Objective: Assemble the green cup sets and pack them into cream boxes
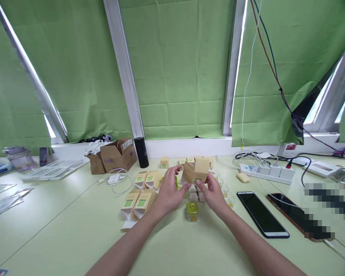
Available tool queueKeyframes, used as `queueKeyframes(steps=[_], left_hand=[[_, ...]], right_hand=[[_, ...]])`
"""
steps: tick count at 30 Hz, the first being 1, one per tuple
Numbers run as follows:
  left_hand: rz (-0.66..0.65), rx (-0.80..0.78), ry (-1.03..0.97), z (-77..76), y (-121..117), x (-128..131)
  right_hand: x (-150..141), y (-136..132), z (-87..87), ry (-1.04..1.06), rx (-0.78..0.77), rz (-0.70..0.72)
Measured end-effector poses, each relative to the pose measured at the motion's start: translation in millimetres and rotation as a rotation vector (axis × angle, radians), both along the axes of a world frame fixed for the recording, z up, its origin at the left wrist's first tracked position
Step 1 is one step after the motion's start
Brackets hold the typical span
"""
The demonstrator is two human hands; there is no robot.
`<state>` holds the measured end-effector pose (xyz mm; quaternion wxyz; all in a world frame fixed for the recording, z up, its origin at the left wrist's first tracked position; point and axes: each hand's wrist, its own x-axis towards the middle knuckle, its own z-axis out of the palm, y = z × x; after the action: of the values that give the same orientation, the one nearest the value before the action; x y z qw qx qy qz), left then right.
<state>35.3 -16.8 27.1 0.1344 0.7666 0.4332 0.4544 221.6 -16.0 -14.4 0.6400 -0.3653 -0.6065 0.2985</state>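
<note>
A small tan cardboard box (pixel 199 168) with its top flaps up is held above the table. My right hand (pixel 214 193) grips its right side, thumb at the front. My left hand (pixel 170 191) is closed about its left side, with the thumb at the lower edge; the exact contact of the fingertips is hard to see. Just below stands a clear jar with a green lid (pixel 192 211). Left of my left hand, several tan boxes with green labels (pixel 145 203) stand in rows. Behind my hands are small whitish pieces (pixel 193 197) and clear containers (pixel 229 199), partly hidden.
At the right lie two phones (pixel 263 214), a power strip (pixel 267 172) with tangled cables and a small beige object (pixel 243 177). A brown carton (pixel 119 155), a black cylinder (pixel 141 152) and a white charger with cable (pixel 116 178) are at the back left.
</note>
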Motion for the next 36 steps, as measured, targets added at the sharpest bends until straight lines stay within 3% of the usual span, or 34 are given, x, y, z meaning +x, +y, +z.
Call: queueKeyframes(steps=[4,10,17,22,27,33,36], left_hand=[[-0.053,0.008,-0.075,-7.0,6,8],[-0.133,0.304,-0.020,-24.8,14,-1],[-0.040,0.550,0.124,-39.5,15,-16],[-0.026,0.583,0.115,-43.4,14,-19],[-0.096,0.419,-0.050,-35.8,11,-17],[-0.232,-0.111,-0.584,-33.8,14,-14],[-0.288,-0.241,-0.728,-33.2,17,-15]], right_hand=[[0,-5,1.6,-0.105,0.027,-0.050],[3,-10,3.2,-0.250,0.178,-0.074],[6,-8,0.2,-0.312,0.214,-0.250],[8,-3,-4.1,-0.305,0.209,-0.307],[7,-5,-1.7,-0.310,0.222,-0.313],[6,-7,0.9,-0.298,0.219,-0.310],[6,-8,0.6,-0.295,0.212,-0.306]])
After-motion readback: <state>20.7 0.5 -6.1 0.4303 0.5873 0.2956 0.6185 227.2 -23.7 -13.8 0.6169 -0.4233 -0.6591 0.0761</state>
